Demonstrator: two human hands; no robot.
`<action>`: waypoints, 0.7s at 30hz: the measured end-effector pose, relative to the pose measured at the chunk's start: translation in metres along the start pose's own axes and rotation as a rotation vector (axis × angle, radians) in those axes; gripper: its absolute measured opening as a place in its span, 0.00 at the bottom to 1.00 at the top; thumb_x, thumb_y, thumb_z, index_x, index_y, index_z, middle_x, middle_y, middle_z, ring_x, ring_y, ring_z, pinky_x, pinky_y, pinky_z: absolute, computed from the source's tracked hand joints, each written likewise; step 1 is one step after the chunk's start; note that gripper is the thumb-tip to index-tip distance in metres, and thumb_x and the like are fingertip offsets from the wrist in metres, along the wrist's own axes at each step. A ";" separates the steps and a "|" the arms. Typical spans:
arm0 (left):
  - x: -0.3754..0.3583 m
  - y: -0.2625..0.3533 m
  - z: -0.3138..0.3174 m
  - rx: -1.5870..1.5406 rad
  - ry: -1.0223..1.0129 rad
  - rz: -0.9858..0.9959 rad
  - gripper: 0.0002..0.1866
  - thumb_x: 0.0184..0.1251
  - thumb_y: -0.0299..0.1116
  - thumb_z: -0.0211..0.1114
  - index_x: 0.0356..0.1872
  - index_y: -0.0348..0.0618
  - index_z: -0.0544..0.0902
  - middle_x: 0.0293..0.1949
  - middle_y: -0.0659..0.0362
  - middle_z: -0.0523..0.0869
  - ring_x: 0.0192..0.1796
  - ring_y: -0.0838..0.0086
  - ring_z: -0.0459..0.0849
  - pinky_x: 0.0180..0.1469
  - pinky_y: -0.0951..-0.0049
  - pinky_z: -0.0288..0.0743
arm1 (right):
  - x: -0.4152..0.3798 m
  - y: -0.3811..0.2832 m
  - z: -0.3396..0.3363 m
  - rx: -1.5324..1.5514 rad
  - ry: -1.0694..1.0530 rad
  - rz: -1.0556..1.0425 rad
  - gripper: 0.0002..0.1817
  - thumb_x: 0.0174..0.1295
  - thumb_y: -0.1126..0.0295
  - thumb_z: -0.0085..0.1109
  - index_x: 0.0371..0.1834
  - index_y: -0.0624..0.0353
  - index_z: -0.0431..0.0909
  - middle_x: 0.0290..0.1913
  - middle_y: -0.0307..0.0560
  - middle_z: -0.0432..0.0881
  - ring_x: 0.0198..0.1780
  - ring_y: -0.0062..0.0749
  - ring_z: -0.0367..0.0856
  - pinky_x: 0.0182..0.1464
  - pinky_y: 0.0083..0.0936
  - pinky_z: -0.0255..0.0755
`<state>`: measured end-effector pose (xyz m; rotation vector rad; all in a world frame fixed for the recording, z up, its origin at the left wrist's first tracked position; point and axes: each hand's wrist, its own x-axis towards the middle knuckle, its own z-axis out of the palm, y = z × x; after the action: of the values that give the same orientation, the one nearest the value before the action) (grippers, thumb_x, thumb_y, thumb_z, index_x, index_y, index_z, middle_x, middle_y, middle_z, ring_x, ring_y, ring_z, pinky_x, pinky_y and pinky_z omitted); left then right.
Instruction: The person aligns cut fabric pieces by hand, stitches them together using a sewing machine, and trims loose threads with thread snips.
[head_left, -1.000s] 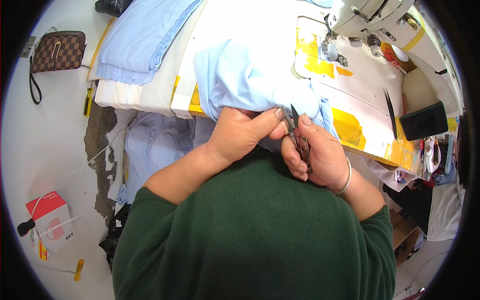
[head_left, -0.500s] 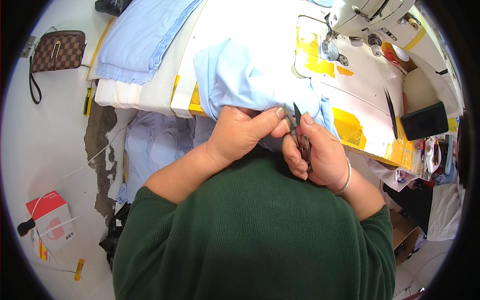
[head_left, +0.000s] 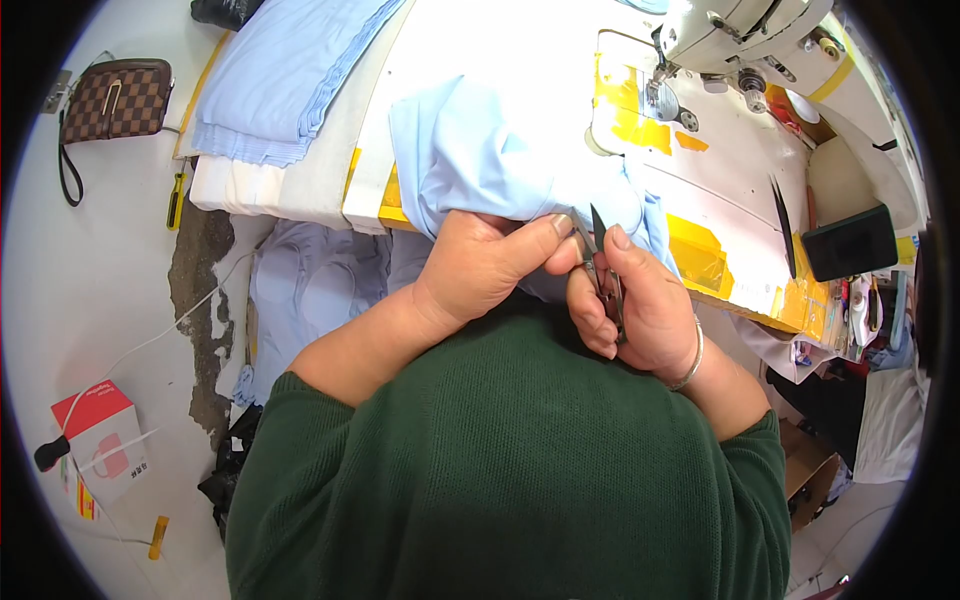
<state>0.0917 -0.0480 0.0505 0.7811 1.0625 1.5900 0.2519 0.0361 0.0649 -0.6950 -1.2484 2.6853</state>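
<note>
Light blue fabric [head_left: 465, 160] lies bunched over the table's front edge. My left hand [head_left: 490, 255] pinches the near edge of this fabric between thumb and fingers. A small pair of scissors [head_left: 603, 270] is gripped in my right hand [head_left: 645, 300], its dark blades apart and pointing up and away from me. The blade tips are right beside my left thumb, close to the fabric edge. Whether a thread lies between the blades is too small to make out.
A sewing machine [head_left: 735, 40] stands at the back right. Folded blue fabric [head_left: 280, 80] is stacked at the left. Tweezers [head_left: 782, 225] and a dark phone-like device [head_left: 850, 243] lie on the right. More blue pieces [head_left: 320, 275] hang below the table, and a checked pouch [head_left: 117, 100] is far left.
Almost nothing differs. The scissors and my right hand have shifted very slightly to the right; my left hand keeps its pinch on the fabric.
</note>
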 end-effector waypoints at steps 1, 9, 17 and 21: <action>0.000 0.000 0.000 0.000 0.000 0.000 0.06 0.71 0.22 0.57 0.44 0.36 0.80 0.33 0.65 0.81 0.37 0.83 0.78 0.43 0.79 0.73 | 0.000 0.000 0.000 -0.003 -0.001 -0.003 0.31 0.78 0.46 0.28 0.52 0.64 0.72 0.19 0.38 0.68 0.14 0.21 0.59 0.16 0.19 0.59; 0.000 -0.001 -0.001 -0.006 -0.001 0.002 0.06 0.71 0.22 0.57 0.45 0.36 0.80 0.32 0.65 0.81 0.37 0.82 0.78 0.44 0.78 0.74 | 0.001 0.001 -0.002 0.041 -0.026 -0.006 0.30 0.78 0.45 0.29 0.51 0.63 0.72 0.19 0.38 0.68 0.14 0.21 0.59 0.16 0.19 0.58; 0.000 -0.002 -0.002 0.017 -0.015 0.013 0.08 0.70 0.22 0.57 0.46 0.37 0.80 0.35 0.65 0.82 0.39 0.82 0.78 0.46 0.78 0.74 | 0.001 0.002 -0.003 0.001 -0.019 0.002 0.30 0.78 0.45 0.29 0.50 0.63 0.72 0.18 0.38 0.68 0.13 0.21 0.59 0.15 0.19 0.59; 0.000 -0.003 0.000 0.010 0.025 0.041 0.08 0.70 0.22 0.57 0.46 0.37 0.80 0.34 0.66 0.82 0.39 0.82 0.78 0.46 0.78 0.74 | 0.001 0.001 -0.004 0.038 -0.012 -0.010 0.30 0.78 0.45 0.30 0.50 0.63 0.73 0.18 0.39 0.68 0.13 0.21 0.60 0.15 0.19 0.59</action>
<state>0.0935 -0.0477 0.0475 0.7958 1.0793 1.6348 0.2527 0.0383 0.0619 -0.6672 -1.1963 2.7015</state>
